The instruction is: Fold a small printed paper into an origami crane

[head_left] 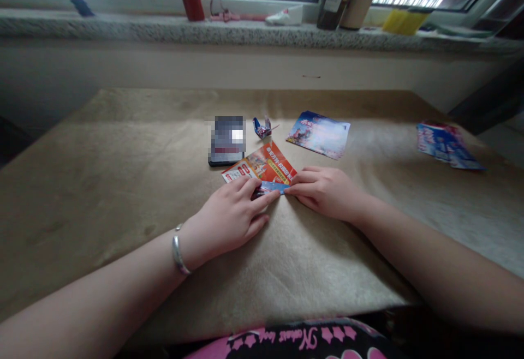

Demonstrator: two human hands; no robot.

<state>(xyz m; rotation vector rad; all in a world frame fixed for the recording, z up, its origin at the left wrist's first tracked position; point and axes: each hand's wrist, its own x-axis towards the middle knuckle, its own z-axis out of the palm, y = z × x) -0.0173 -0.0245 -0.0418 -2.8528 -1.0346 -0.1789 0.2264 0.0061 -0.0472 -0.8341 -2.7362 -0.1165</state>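
Observation:
A square orange-red printed flyer (271, 163) lies on the table before me, its near edge folded up into a narrow blue strip. My left hand (229, 211) holds that folded edge, fingertips pressed on the strip and one finger stretched along it. At the flyer's right corner, the fingers of my right hand (329, 191) are closed together on the paper. Just beyond stands a small folded paper crane (262, 128), blue and patterned. A phone (226, 143) with a blurred screen lies beyond the flyer's left side.
A stack of blue printed sheets (319, 134) lies behind my right hand. More blue leaflets (448, 146) are fanned out at the far right of the brown-covered table (102, 195). A red bottle (191, 1) and other items stand on the stone windowsill (135, 27).

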